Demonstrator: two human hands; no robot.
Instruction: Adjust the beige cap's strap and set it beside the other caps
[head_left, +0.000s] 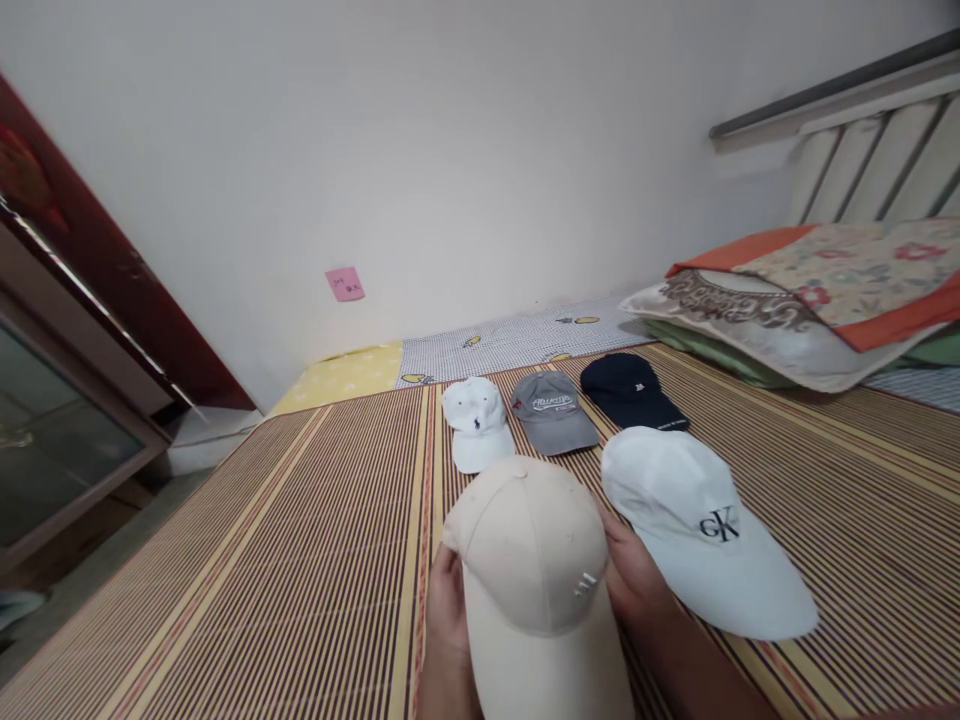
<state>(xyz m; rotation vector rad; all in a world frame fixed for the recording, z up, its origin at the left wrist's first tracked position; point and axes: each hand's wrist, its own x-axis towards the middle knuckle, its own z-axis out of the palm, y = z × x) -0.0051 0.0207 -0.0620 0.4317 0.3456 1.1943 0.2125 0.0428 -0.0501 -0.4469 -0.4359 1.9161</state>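
A beige cap (529, 550) with a small white mark is held between my two hands, its brim toward me. My left hand (448, 605) grips its left side, and my right hand (634, 570) grips its right side. Both hands are partly hidden by the cap. Just right of my right hand lies a white cap with black letters (701, 530). Beyond the beige cap, a small white cap (478, 420), a grey cap (553, 412) and a dark navy cap (631, 390) rest in a row on the striped mat (300, 530).
Folded bedding and pillows (787, 300) are piled at the right, below a radiator (877, 160). A checked and yellow cloth (480, 345) runs along the wall. A pink note (345, 284) is stuck to the wall. At the left stands a glass-fronted cabinet (60, 430).
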